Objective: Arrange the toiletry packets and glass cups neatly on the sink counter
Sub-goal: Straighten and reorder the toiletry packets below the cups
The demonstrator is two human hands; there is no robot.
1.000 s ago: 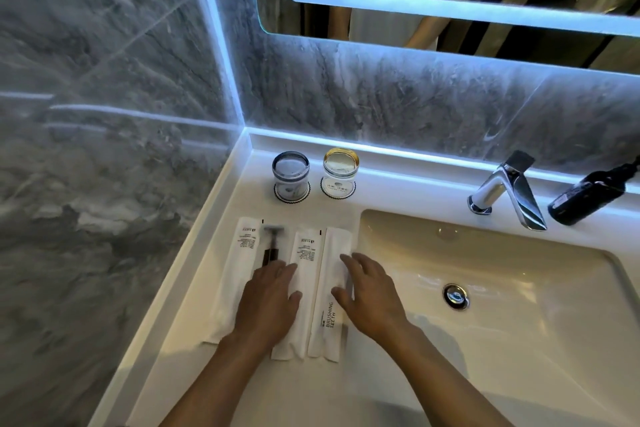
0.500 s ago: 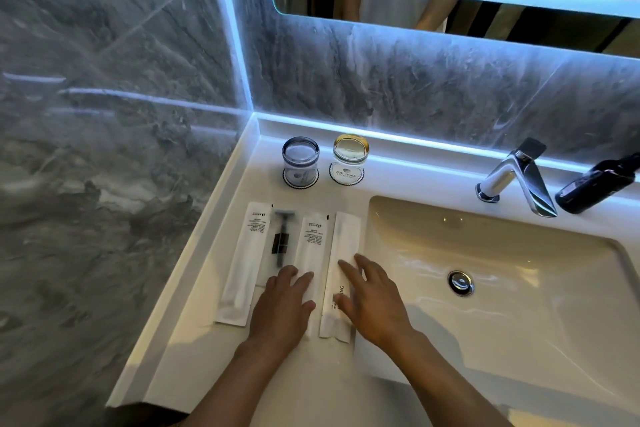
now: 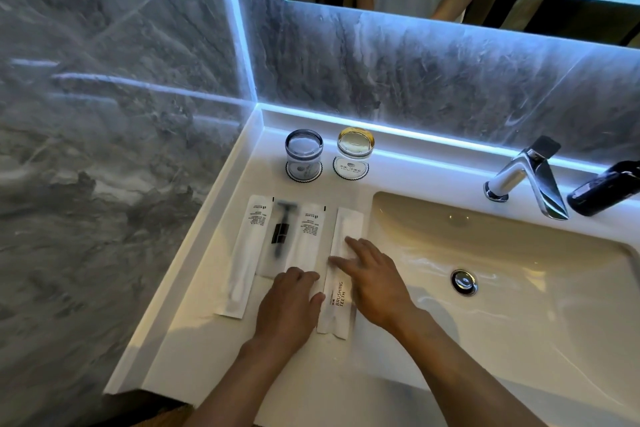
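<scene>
Two hands down flat on the packets, and neither grip is pinching anything. Your left hand lies palm down with its fingers together, pressing the near end of the third packet. Your right hand has its fingers spread loosely, the fingertips resting on the toothbrush packet, the one printed "BRUSHING TEETH", just beside the basin.

Out from your left hand, the razor packet sits with the dark razor showing through it, and the far-left packet lies alongside. All four run side by side in one row on the white tabletop, long edges touching or nearly so.

Beyond the row, near the back wall, the grey glass cup and the amber-rimmed glass cup stand upright, side by side but apart, each on a round coaster. Farther right, the chrome faucet and a dark bottle stand behind the basin.
</scene>
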